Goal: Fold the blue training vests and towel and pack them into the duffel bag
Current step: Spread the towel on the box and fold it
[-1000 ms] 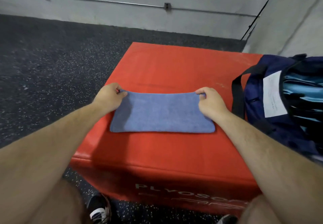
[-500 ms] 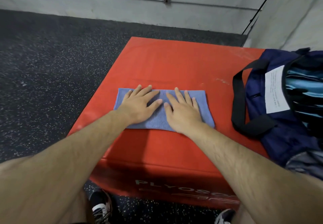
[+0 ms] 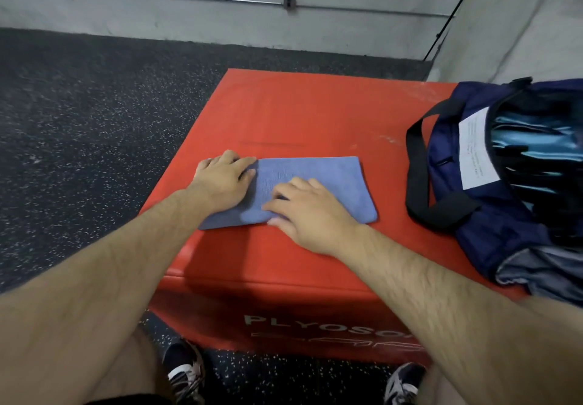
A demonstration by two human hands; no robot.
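A blue towel, folded into a long strip, lies on a red foam box. My left hand covers the towel's left end, with thumb and fingers curled around that edge. My right hand rests flat on the towel's middle near its front edge, fingers spread and pointing left. A navy duffel bag sits open at the box's right side. Shiny blue vests show inside it.
The bag's black strap loops onto the box top beside the towel, and a white paper label lies at the bag's opening. Dark speckled rubber floor surrounds the box. Grey walls stand behind and to the right. My shoes are by the box's front.
After holding the strip's two far corners, both hands pressed flat on the towel's middle. Now my left hand has slid to the left end and curled around it; my right stays flat.
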